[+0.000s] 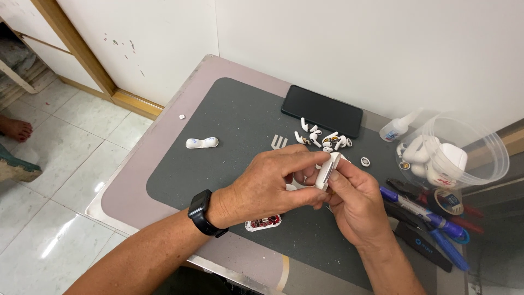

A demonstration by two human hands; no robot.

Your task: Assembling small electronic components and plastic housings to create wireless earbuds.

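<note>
**Bench lot: small white earphone case held in both hands over a grey mat**

Pale wall behind, tiled floor at nine o'clock, and a low table [147, 180] with a rounded corner carrying a dark grey work mat [229, 125].

Item 1. White earphone case [327, 170], at the centre of the mat, raised off it. Left hand [262, 188], black watch [201, 212] on the wrist, is closed around it from nine o'clock, thumb and forefinger pinching its upper edge. Right hand [355, 202] grips it from five o'clock, fingers curled tight against its side. Both hands are narrow, clamped on the case; neither is free.

Handling note, as judgement: a part this small and smooth seems best worked with one hand bracing it steady and the other applying gentle pressure at the seam, kept low over the mat so anything that drops stays on it.

Item 2. Loose white earbud parts [322, 139], heaped at twelve o'clock from the hands.
Item 3. Black phone [322, 111], flat, just beyond the heap.
Item 4. Small red circuit board [263, 222], under the left wrist.
Item 5. Clear plastic tub [480, 143] of white shells, at two o'clock.
Item 6. Blue markers [431, 221] and dark tools, at four o'clock.
Item 7. White moulded piece [201, 142], alone at ten o'clock.
</note>
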